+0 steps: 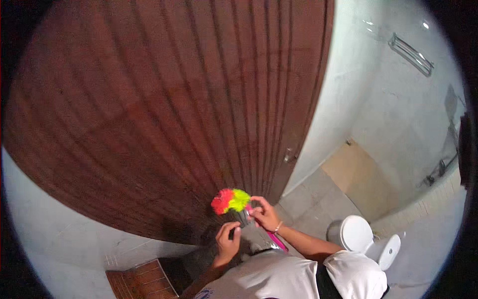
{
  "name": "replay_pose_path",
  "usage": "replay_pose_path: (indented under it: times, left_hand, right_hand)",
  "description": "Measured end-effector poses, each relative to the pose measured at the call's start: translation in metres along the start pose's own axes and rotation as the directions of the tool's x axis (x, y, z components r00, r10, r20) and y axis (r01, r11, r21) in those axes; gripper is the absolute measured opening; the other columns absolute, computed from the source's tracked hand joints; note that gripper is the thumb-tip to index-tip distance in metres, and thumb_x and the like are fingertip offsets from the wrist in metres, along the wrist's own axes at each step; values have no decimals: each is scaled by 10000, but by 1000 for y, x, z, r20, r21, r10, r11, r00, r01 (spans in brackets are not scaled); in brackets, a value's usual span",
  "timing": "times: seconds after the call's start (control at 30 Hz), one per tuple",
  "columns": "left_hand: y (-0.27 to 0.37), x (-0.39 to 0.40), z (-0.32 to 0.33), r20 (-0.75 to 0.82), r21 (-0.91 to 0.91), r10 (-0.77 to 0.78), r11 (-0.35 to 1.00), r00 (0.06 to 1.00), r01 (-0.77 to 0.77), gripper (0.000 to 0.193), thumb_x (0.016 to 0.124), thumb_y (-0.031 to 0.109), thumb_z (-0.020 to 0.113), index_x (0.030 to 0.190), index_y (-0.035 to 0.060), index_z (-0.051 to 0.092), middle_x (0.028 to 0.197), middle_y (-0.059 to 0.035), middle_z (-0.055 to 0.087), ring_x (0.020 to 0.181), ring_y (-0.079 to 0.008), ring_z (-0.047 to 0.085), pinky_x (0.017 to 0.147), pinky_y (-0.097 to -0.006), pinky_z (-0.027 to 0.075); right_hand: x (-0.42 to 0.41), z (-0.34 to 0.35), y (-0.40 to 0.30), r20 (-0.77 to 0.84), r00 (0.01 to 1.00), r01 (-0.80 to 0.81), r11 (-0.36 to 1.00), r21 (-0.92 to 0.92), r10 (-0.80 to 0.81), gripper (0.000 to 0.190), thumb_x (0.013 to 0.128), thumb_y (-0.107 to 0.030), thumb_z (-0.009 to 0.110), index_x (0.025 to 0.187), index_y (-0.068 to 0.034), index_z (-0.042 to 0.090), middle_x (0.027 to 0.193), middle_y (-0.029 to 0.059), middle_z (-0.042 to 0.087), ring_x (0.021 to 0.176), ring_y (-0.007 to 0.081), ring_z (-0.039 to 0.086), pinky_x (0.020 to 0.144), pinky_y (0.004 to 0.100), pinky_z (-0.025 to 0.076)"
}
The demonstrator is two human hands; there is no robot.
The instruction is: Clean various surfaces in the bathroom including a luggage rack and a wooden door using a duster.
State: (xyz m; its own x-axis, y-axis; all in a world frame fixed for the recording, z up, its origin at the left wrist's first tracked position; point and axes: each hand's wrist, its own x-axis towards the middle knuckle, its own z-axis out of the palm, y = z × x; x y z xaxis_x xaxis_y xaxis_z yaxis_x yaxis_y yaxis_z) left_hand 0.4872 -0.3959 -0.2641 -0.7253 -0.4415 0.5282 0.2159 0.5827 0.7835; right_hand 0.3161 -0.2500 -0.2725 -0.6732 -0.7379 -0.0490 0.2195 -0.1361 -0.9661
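A duster with a red and yellow-green fluffy head (231, 200) is held out in front of the brown panelled door (194, 112). My right hand (266, 215) grips it just below the head, and its pink handle (277, 241) slants down toward my body. To the left and slightly lower is my left hand (228, 239), its fingers bent and thumb apart. I see nothing in that hand. Whether its fingertips touch the duster is not plain.
A metal door handle (288, 155) sits at the door's right side. A white toilet (356, 233) stands to my right, with a beige floor section (358, 179) beyond. A metal towel rack (410, 54) hangs on the wall. Lower left is a brown wooden cabinet (143, 280).
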Motion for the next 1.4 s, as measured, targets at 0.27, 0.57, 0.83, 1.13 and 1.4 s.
replay_pose_path:
  times: [0.27, 0.57, 0.83, 1.13, 1.4]
  left_hand:
    - [86, 77, -68, -130, 544, 537, 742, 834, -393, 578, 963, 420, 823, 1448, 122, 726, 1571, -249, 569, 1473, -483, 527, 1229, -581, 436]
    - [208, 142, -182, -184, 941, 469, 338, 864, 17, 790, 1049, 612, 604, 1702, 183, 490, 1826, -271, 252, 1706, -502, 139, 1335, -719, 37]
    - [185, 111, -184, -203, 917, 525, 397, 826, -27, 898, 1044, 634, 605, 1726, 103, 365, 1852, -252, 191, 1716, -481, 144, 1331, -726, 25]
    - [222, 171, -243, -259, 936, 583, 348, 770, 52, 748, 1077, 451, 611, 1740, 175, 403, 1861, -179, 229, 1723, -415, 178, 1353, -683, 65]
    - [137, 79, -184, -277, 921, 540, 385, 795, 60, 780, 1063, 614, 605, 1677, 170, 418, 1850, -211, 239, 1703, -484, 194, 1326, -713, 138]
  right_hand:
    - [12, 82, -178, 239, 876, 478, 813, -331, -418, 420, 1102, -176, 705, 1504, -60, 660, 961, 5, 754, 688, 40, 612, 627, 264, 501]
    - [-15, 204, -335, 463, 641, 768, 511, -387, -612, 485, 1113, -143, 638, 1577, -78, 510, 854, 189, 745, 686, 310, 747, 597, 417, 572]
    - [-22, 243, -311, 638, 537, 791, 67, -608, -551, 631, 996, -76, 726, 1593, -190, 558, 1106, 257, 632, 936, 536, 710, 783, 601, 594]
    - [5, 276, -379, 572, 260, 890, -38, -455, -778, 441, 999, -41, 718, 1429, -118, 653, 985, 263, 669, 916, 510, 698, 788, 566, 571]
    - [-18, 256, -283, 722, 507, 838, 72, -541, -470, 504, 1012, -102, 688, 1500, -181, 590, 1011, 294, 671, 829, 544, 723, 732, 614, 603]
